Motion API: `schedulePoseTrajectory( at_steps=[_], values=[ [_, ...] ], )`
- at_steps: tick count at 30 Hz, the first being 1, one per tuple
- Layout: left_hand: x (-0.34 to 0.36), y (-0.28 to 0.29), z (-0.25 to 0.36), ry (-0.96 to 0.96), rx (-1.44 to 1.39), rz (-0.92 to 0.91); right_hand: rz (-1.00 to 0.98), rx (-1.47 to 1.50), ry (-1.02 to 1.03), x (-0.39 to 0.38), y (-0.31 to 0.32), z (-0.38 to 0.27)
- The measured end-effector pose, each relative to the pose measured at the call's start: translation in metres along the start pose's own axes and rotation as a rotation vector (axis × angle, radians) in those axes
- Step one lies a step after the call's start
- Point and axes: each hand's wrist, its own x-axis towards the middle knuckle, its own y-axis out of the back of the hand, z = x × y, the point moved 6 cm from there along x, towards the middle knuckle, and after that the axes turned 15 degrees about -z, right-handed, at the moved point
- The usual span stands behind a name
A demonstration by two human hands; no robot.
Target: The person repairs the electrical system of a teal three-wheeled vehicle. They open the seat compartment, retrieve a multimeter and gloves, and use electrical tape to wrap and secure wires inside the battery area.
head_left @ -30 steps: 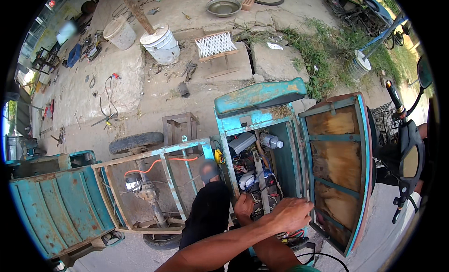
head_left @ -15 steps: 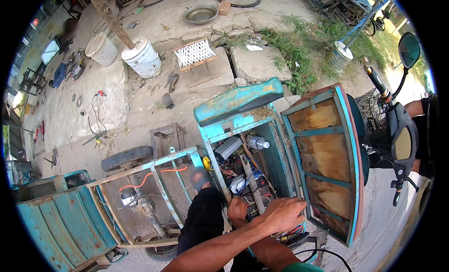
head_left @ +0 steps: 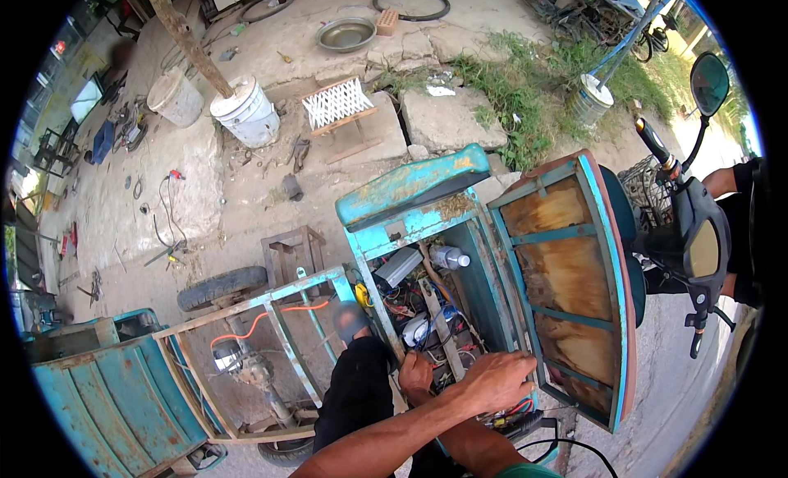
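My arms cross over an open turquoise compartment [head_left: 480, 273] crowded with wires, a silver box [head_left: 400, 266], a white part [head_left: 417, 332] and a plastic bottle [head_left: 450, 258]. My left hand [head_left: 499, 379], on top, reaches to the compartment's right rim beside the raised lid [head_left: 566, 281], fingers curled; what they hold is hidden. My right hand [head_left: 416, 373], lower, is curled by the compartment's left edge; what it grips is unclear. My black-clad leg [head_left: 353, 396] extends onto the bare frame [head_left: 279, 334] left of the compartment.
Turquoise body panel [head_left: 107, 388] at lower left; handlebar with mirrors [head_left: 707, 88] at right, a co-worker's limb [head_left: 722, 182] behind it. A tyre [head_left: 215, 285], white buckets [head_left: 245, 117], a metal basin [head_left: 345, 36], scattered tools and grass lie beyond.
The view has shifted, so the vehicle sits a little further left in the picture. My hands stay crossed at the compartment with little visible movement.
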Motion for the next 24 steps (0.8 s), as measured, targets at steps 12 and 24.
schedulePoseTrajectory(
  at_steps=[12, 24],
  values=[
    [0.007, -0.004, 0.0, 0.003, 0.006, -0.022, 0.071, 0.008, 0.048, 0.004, -0.004, 0.009],
    [0.012, 0.001, 0.003, 0.004, -0.014, -0.019, 0.042, 0.018, 0.102, 0.005, -0.002, 0.009]
  ],
)
